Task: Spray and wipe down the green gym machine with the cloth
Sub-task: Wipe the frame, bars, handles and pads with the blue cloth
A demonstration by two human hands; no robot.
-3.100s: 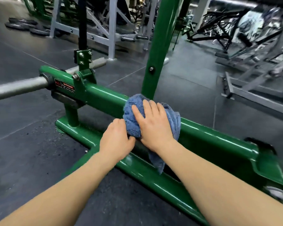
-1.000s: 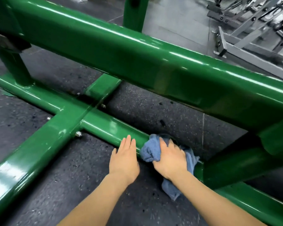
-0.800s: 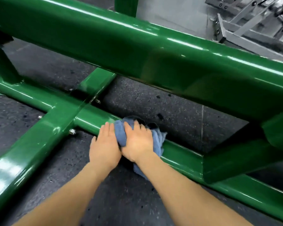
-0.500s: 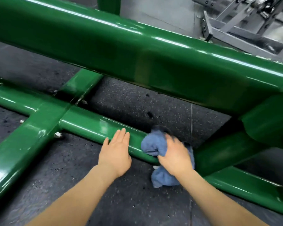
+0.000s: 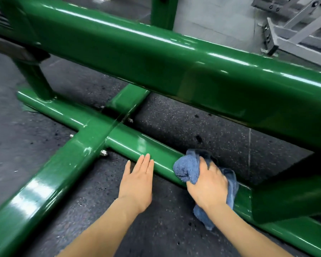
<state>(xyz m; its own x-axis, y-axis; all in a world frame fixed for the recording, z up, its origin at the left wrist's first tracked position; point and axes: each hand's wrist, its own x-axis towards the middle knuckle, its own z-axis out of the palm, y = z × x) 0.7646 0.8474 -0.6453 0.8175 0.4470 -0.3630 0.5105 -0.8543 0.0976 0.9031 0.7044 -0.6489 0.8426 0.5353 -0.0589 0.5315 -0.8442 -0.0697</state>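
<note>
The green gym machine (image 5: 156, 58) fills the view, with a thick upper beam running left to right and a low floor rail (image 5: 130, 143) below it. My right hand (image 5: 208, 184) grips a bunched blue cloth (image 5: 186, 167) and presses it onto the floor rail. A loose end of the cloth hangs below my wrist. My left hand (image 5: 137, 179) lies flat with straight fingers, fingertips touching the rail just left of the cloth. No spray bottle is in view.
A green cross member (image 5: 44, 182) joins the rail at a bolted joint (image 5: 104, 153) to the left. A green post (image 5: 33, 76) rises at the far left. Dark speckled rubber floor (image 5: 193, 127) lies under the frame. Grey machine frames (image 5: 293, 34) stand at the back right.
My hands dropped from the upper beam to the floor rail. In the last second the cloth slid left along the rail, then back right; my left hand stayed flat beside it.
</note>
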